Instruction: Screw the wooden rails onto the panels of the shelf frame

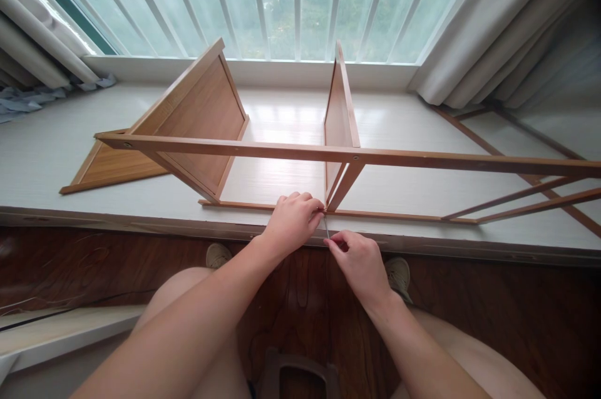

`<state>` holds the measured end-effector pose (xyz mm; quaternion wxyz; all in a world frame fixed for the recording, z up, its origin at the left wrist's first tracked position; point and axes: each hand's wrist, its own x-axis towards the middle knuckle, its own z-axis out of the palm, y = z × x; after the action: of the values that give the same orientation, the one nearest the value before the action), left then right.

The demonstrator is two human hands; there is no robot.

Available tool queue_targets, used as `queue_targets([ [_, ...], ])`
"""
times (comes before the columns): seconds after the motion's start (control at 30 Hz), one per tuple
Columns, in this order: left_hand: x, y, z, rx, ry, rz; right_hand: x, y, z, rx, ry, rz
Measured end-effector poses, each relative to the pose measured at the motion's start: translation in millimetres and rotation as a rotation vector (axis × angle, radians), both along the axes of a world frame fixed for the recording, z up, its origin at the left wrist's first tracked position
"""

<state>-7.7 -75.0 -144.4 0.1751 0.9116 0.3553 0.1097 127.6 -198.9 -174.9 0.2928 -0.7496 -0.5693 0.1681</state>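
A wooden shelf frame point(291, 151) lies on its side on a white window ledge, with two panels standing up between its long rails. My left hand point(292, 222) is closed in a pinch at the near lower rail point(385, 216), beside the joint of the middle panel point(339, 104). Whatever its fingertips hold there is hidden. Just below and to the right, my right hand point(359, 261) pinches the lower end of a thin metal hex key point(327, 228). The key's upper end meets the rail by my left fingertips.
Another wooden panel point(115, 161) lies flat at the left, partly under the frame. A second frame piece point(483, 133) leans at the right by the curtain point(498, 29). Behind the ledge is a barred window point(295, 4). A stool point(300, 361) stands on the dark floor below.
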Motion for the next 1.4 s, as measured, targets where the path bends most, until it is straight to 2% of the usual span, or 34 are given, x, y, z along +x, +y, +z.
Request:
queue_targets([
  [0.13, -2.9, -2.1, 0.1, -0.003, 0.005, 0.003, -4.7, 0.8, -1.7, -0.046, 0.164, -0.066],
  [0.4, -3.2, -2.5, 1.5, -0.033, 0.012, 0.010, -23.0, 5.5, -16.7, -0.172, 0.981, -0.261],
  [0.5, -1.9, 0.4, -0.5, -0.028, -0.001, 0.001, -28.0, 5.4, -18.7, -0.170, 1.073, -0.286],
  [0.57, -0.9, 2.5, -2.2, -0.019, -0.005, -0.005, -29.7, 3.9, -18.6, -0.157, 1.002, -0.260],
  [0.8, 1.7, 5.1, -4.5, -0.022, -0.005, -0.020, -24.7, -3.9, -9.2, -0.026, 0.519, -0.103],
  [0.97, 0.6, 2.9, -5.1, -0.040, -0.018, -0.031, -19.1, -6.2, -3.2, -0.009, 0.340, -0.008],
  [1.2, -1.0, 3.1, -6.3, -0.056, -0.019, -0.043, -14.2, -6.1, -4.2, 0.016, 0.122, 0.052],
  [1.4, -2.9, -4.3, 0.8, -0.022, -0.090, 0.069, -8.6, -2.2, -4.4, 0.007, 0.034, 0.061],
])
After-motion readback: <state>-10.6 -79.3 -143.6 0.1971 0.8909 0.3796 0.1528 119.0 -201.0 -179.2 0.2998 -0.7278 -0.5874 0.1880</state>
